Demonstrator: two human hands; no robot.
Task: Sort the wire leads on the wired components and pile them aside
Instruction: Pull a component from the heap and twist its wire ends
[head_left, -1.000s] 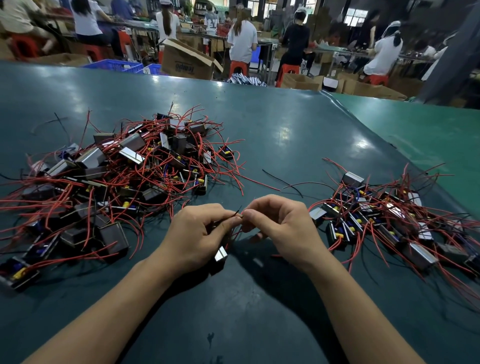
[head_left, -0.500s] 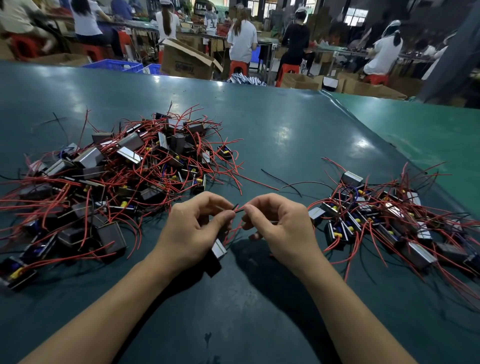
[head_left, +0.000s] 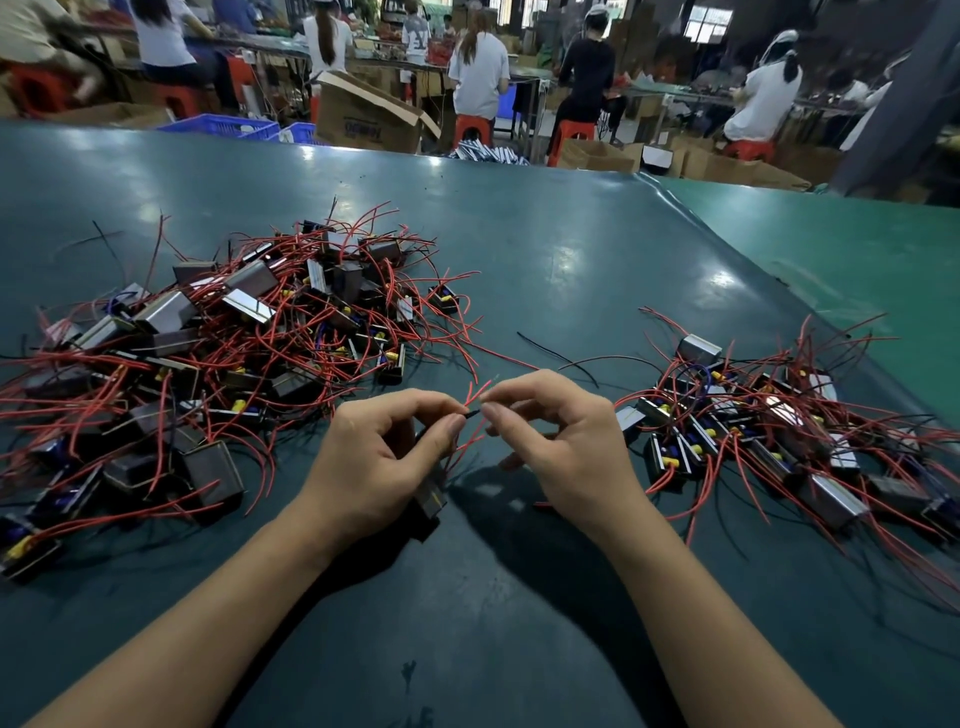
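I see both hands meeting over the middle of the dark green tabletop (head_left: 519, 270). My left hand (head_left: 379, 467) cradles one component (head_left: 431, 501), a small dark block with a metal face, low in its curled fingers, while its thumb and forefinger pinch a thin black lead (head_left: 471, 414). My right hand (head_left: 561, 441) has its grip pressed on the red leads (head_left: 475, 392), thumb and forefinger closed on them just beside the left fingertips; the red ends fan upward between the two hands, and more red wire hangs below them. The big pile (head_left: 223, 353) of components with tangled red wires lies to the left, near my left hand. A smaller pile (head_left: 769, 431) lies to the right, just beside my right hand. A loose black wire (head_left: 556, 356) rests on the tabletop between the piles, beyond my hands.
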